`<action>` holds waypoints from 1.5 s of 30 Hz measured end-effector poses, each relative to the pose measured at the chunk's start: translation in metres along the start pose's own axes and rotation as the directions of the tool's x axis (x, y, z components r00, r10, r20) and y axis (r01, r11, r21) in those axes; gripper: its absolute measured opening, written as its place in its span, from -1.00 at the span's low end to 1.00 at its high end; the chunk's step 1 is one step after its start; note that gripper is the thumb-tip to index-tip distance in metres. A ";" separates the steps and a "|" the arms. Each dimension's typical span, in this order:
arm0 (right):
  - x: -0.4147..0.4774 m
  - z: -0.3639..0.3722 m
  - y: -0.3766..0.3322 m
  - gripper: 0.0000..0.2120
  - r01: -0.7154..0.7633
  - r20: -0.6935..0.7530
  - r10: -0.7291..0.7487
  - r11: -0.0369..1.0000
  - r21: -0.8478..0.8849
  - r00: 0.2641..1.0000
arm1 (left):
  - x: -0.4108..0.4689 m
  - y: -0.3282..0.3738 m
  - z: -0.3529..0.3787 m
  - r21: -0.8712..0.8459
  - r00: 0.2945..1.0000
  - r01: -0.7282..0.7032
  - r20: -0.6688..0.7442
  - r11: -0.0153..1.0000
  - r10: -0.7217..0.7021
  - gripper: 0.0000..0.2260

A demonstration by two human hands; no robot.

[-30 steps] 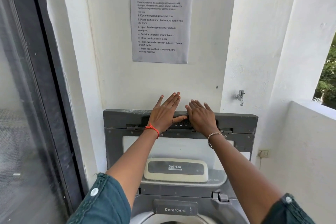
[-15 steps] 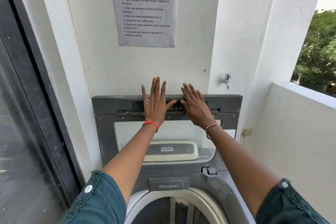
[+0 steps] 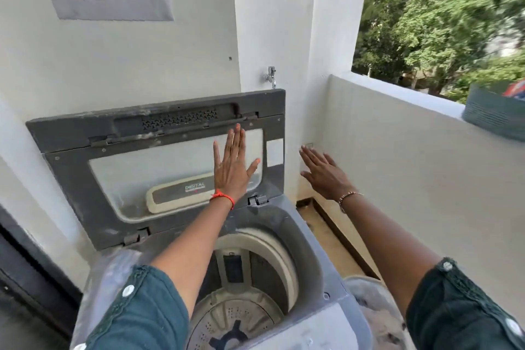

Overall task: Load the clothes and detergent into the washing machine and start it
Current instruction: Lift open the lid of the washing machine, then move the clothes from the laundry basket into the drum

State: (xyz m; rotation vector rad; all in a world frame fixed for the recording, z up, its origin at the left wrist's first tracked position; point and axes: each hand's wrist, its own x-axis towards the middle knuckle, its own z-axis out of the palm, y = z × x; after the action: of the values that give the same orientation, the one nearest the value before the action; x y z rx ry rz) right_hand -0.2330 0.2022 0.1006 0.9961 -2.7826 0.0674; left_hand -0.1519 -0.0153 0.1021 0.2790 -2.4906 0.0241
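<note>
Two hands flat | left hand [image 3: 231, 167] before raised lid [image 3: 159, 150] | right hand [image 3: 324, 172] beside

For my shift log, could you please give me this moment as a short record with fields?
lid: open, standing upright against the wall
drum: no clothes visible in the part shown
left hand: open, fingers spread, in front of the lid
right hand: open, off the machine, over the gap beside it
basket: on the balcony ledge at right, cloth inside
tap: on the wall above the lid
detergent: not in view
</note>
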 end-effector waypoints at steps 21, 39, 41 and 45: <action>-0.231 0.194 0.242 -0.44 -0.445 0.473 0.331 0.883 0.150 0.816 | -0.092 0.347 0.189 -0.315 0.871 -0.023 0.459 0.949 0.174 -0.29; -0.306 0.535 0.248 0.27 -0.109 0.575 -0.036 0.970 0.216 0.818 | -0.383 0.330 0.468 -0.177 0.456 -0.355 0.824 0.918 0.335 0.22; -0.313 0.560 0.239 0.17 -0.093 0.516 -0.024 0.976 0.199 0.856 | -0.403 0.326 0.484 -0.161 0.474 -0.382 0.811 0.910 0.343 0.13; -0.315 0.593 0.221 -0.09 -0.115 0.416 0.052 0.985 0.129 0.908 | -0.427 0.325 0.510 -0.148 0.604 -0.340 0.723 0.929 0.336 -0.17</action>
State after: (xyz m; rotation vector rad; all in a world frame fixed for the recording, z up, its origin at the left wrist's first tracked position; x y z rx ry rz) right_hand -0.2283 0.5082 -0.5365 1.0261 -3.2500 0.0895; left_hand -0.1838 0.3427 -0.5451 -0.2654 -3.3364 0.0897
